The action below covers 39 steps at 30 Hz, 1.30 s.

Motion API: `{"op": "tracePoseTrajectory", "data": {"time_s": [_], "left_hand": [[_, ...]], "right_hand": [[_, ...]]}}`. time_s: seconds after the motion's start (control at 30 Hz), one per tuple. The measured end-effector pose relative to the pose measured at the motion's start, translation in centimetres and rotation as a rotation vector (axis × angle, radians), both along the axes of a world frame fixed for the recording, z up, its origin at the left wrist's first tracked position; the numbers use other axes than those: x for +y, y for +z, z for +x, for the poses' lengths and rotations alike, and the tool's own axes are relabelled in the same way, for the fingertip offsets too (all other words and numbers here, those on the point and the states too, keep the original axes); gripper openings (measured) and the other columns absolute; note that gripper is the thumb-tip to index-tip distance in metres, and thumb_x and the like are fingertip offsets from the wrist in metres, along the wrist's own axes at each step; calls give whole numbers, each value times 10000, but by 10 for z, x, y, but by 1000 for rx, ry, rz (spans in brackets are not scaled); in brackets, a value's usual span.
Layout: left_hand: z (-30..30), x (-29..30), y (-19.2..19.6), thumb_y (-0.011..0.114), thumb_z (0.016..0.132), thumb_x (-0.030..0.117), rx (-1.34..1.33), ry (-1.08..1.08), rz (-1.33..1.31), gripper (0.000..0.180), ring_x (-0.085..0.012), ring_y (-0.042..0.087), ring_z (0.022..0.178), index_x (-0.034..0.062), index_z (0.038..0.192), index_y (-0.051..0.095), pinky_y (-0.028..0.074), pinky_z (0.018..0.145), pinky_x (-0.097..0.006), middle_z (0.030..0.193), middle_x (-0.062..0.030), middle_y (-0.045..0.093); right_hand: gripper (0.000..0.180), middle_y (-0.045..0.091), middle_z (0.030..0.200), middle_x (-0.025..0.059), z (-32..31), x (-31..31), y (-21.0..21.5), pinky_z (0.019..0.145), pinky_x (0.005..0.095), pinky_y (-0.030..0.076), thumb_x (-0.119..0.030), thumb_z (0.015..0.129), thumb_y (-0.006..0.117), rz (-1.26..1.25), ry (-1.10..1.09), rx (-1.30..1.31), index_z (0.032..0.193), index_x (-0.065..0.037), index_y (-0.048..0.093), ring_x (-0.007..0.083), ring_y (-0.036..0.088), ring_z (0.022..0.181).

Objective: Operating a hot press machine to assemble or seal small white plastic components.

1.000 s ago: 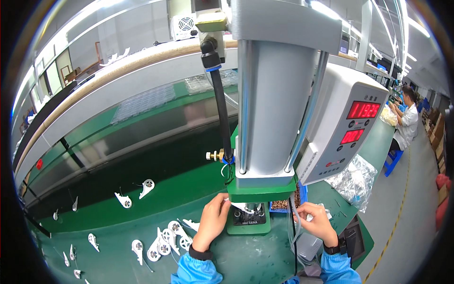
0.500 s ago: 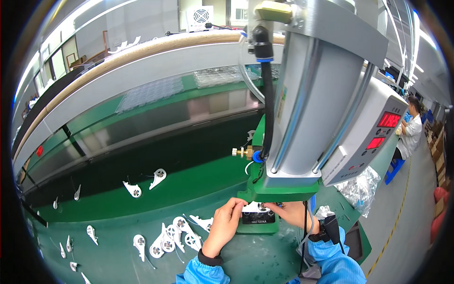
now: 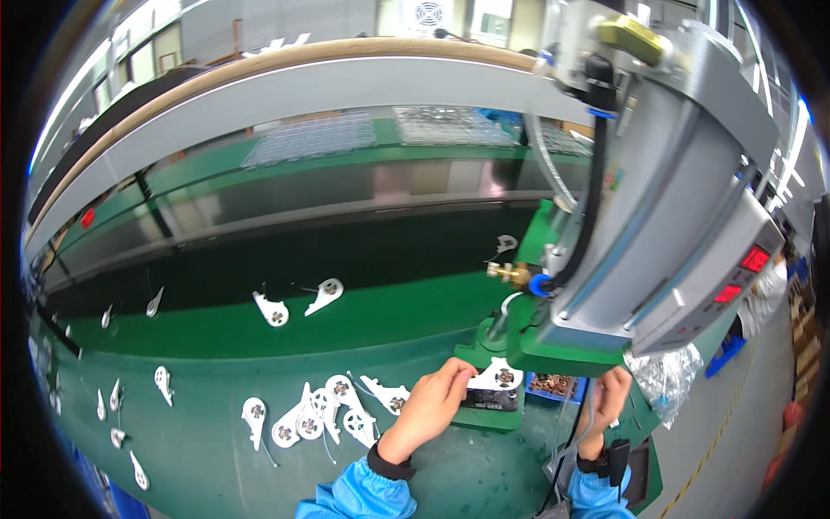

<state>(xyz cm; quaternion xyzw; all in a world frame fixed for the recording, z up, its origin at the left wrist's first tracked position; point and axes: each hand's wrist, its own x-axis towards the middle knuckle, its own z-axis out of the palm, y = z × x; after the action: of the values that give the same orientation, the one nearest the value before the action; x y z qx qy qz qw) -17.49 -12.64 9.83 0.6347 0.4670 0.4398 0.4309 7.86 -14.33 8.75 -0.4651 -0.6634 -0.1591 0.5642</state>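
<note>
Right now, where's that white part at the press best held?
The white part is probably best pinched by its narrow end, from the left: that end points to the left hand, while the round end sits nearer the press's green head.

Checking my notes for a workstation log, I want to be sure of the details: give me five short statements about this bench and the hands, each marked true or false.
1. The left hand has its fingertips on a white teardrop-shaped part. True.

2. The right hand touches that same part. False: it is apart from it, farther right.

3. The blue tray of copper-coloured pieces lies left of the black fixture block. False: the tray lies to its right.

4. The red displays on the press's counter box are lit. True.

5. The person's sleeves are white. False: they are blue.
</note>
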Motion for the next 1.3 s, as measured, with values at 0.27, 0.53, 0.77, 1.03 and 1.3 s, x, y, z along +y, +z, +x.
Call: {"op": "tracePoseTrajectory", "data": {"time_s": [0.27, 0.53, 0.77, 1.03, 1.3], "left_hand": [[-10, -2, 4, 410, 932, 213, -8, -87, -74, 239, -142, 497, 604, 18, 988, 537, 386, 564, -273, 659, -60, 540], [-12, -3, 9, 405, 931, 234, 53, -123, -85, 263, -159, 508, 600, 25, 1043, 520, 397, 574, -291, 671, -66, 553], [-4, -12, 12, 392, 934, 242, 128, -132, -63, 274, -205, 546, 620, 30, 1094, 461, 422, 609, -303, 706, -90, 586], [4, 11, 14, 401, 931, 177, -58, -125, -5, 207, -203, 549, 620, 14, 1016, 497, 423, 595, -320, 651, -95, 551], [-31, 112, -20, 376, 945, 283, -262, 55, -8, 296, -151, 483, 801, 68, 1102, 506, 408, 736, -298, 798, -42, 534]], "right_hand": [[284, 474, 926, 170, 19, 12, -47, 718, 326, 382, -12, 808, 449, -328, -97, 185, 1085, 37, 484, 268, 454, 759], [300, 591, 912, 125, 18, 34, -37, 785, 398, 407, 78, 597, 516, -603, 102, -591, 832, -45, 655, 334, 522, 918], [283, 603, 894, 122, 20, 36, -15, 785, 400, 418, 55, 593, 549, -707, 228, -635, 829, -47, 667, 318, 546, 887], [225, 604, 852, 154, 30, 39, -31, 716, 416, 456, 63, 658, 547, -762, 387, -262, 837, -27, 650, 348, 563, 815], [153, 598, 858, 177, 51, 33, -48, 694, 390, 467, 37, 742, 562, -770, 289, -490, 875, -10, 620, 342, 578, 805]]}}
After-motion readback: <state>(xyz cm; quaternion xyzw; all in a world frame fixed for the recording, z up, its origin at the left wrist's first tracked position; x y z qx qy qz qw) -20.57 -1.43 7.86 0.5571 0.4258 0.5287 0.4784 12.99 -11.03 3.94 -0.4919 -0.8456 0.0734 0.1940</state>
